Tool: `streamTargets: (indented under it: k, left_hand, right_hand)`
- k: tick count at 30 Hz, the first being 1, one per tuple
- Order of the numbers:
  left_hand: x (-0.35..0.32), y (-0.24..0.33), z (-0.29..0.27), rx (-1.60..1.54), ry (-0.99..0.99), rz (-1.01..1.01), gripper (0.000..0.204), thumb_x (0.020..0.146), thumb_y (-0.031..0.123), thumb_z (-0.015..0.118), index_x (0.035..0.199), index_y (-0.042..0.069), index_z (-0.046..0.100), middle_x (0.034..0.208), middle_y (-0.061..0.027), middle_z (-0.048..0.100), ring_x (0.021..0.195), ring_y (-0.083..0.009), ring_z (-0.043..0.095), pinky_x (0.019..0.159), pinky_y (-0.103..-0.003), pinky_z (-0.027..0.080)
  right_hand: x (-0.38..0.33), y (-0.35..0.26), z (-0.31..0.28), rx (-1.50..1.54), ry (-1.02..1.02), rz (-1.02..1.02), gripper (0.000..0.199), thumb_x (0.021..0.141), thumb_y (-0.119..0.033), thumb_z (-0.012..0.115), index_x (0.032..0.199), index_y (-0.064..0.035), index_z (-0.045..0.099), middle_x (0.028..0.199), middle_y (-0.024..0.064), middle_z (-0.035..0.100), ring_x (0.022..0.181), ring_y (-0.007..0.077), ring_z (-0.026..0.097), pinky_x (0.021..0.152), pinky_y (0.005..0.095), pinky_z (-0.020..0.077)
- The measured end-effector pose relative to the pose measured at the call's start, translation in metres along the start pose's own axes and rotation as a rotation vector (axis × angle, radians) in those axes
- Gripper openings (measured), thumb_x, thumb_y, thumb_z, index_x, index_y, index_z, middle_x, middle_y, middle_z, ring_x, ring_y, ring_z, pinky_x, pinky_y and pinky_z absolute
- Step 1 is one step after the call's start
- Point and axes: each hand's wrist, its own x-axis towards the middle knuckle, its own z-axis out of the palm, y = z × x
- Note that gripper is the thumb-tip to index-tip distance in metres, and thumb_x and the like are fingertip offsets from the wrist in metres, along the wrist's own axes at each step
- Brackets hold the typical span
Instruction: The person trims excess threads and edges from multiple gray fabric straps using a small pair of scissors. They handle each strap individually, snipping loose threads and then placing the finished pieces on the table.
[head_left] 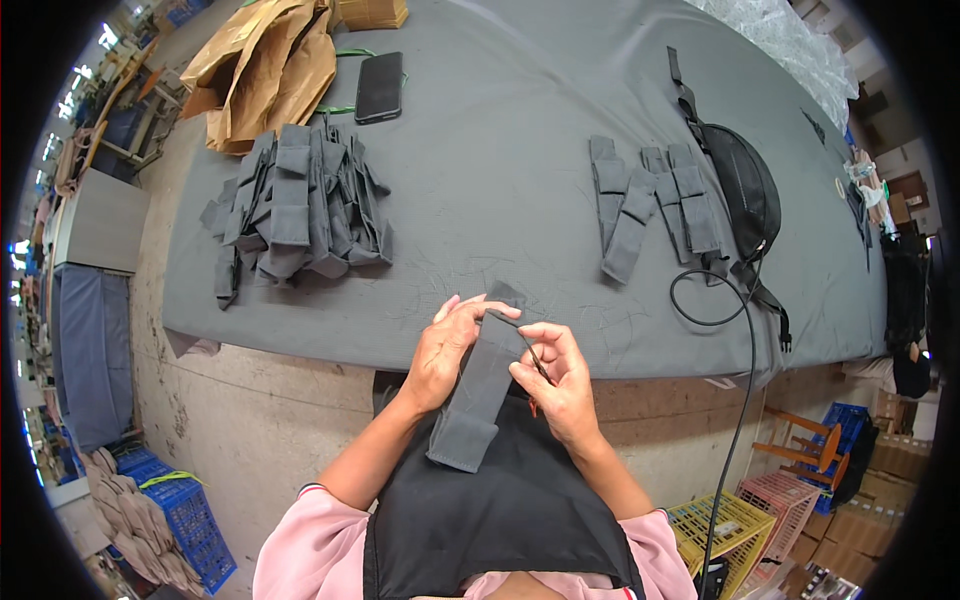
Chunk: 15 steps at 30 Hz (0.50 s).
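A flat, dark grey sewn fabric strip (478,385) with a folded flap at its lower end hangs over the table's near edge, in front of my black apron. My left hand (448,350) grips its upper part, with the fingers bent over the top end. Close by on the right, my right hand (560,385) is closed round a slim dark tool (537,362), its tip near the strip's upper right edge. A bit of orange shows below that hand; the tool's exact kind is hidden by the fingers. Loose thread ends lie on the cloth just beyond.
The grey-covered table (480,150) bears a heap of similar strips (300,205) at left and several more (650,205) at right. A phone (379,88), brown paper bag (265,70) and black waist bag (742,185) with a cable (750,370) lie beyond. Crates (195,520) stand below.
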Motion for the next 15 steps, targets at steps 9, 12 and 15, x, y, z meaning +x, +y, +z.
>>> streamTargets:
  k: [9,12,15]
  left_hand:
    - [0.007,0.013,0.013,0.318,-0.100,0.118,0.046,0.076,0.035,0.070,0.112,0.008,0.060,0.129,-0.0095,0.049,0.123,-0.0275,0.041,0.108,-0.043,0.021]
    - [0.004,0.006,0.013,0.011,0.072,0.055,0.034,0.086,0.027,0.060,0.111,0.005,0.062,0.104,-0.0054,0.061,0.111,-0.0191,0.051,0.107,-0.041,0.025]
    - [0.005,0.018,0.015,-0.525,0.114,-0.220,0.033,0.088,0.027,0.059,0.109,0.001,0.062,0.096,-0.0051,0.065,0.108,-0.0172,0.054,0.106,-0.039,0.029]
  right_hand:
    - [0.003,-0.006,-0.003,-0.034,0.139,-0.067,0.032,0.085,0.003,0.060,0.114,-0.0022,0.049,0.079,-0.0044,0.049,0.071,0.0020,0.044,0.064,0.0180,0.0379]
    - [0.002,-0.009,0.011,0.017,0.121,-0.117,0.030,0.084,0.003,0.060,0.111,-0.0044,0.051,0.072,-0.0032,0.049,0.052,0.0017,0.041,0.044,0.0171,0.0323]
    - [0.004,-0.007,0.014,0.123,0.140,-0.103,0.028,0.083,0.003,0.061,0.108,-0.0049,0.052,0.071,-0.0033,0.048,0.050,0.0020,0.039,0.044,0.0170,0.0309]
